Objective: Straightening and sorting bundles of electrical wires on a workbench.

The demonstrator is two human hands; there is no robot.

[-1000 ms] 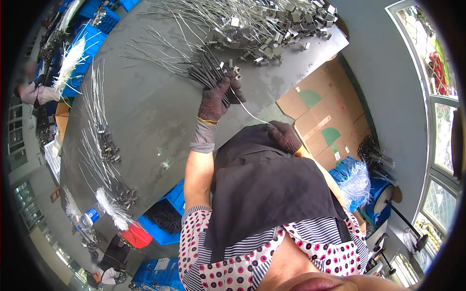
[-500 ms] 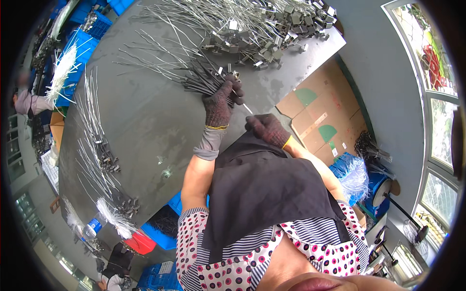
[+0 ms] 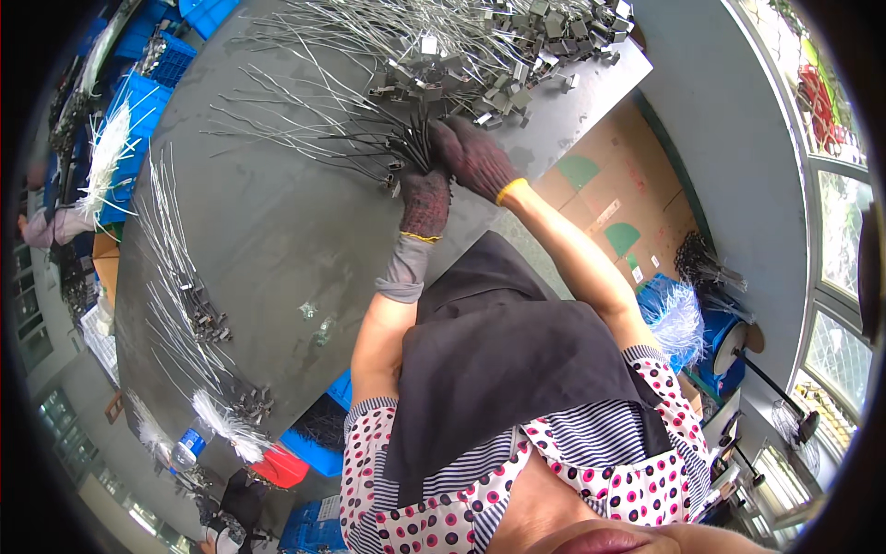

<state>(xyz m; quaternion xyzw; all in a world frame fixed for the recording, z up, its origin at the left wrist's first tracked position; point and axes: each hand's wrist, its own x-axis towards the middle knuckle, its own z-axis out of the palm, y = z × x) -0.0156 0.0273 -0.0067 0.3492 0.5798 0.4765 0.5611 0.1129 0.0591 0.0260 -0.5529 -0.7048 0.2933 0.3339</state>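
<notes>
The left hand (image 3: pixel 426 203) grips dark wires (image 3: pixel 412 146); I can't tell about the right hand (image 3: pixel 476 161). A big wire pile (image 3: pixel 480 57) lies beyond.

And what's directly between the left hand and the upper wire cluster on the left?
Bare grey tabletop separates the left hand from the upper wire cluster; head view.

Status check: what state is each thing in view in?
Left hand: gloved, closed around the wire bundle
Right hand: gloved, at the bundle, grip hidden
Wire bundle: held, wires fanned leftward
Large wire pile: heaped on the table
Smaller wire groups: laid loosely along the table's left side
</notes>
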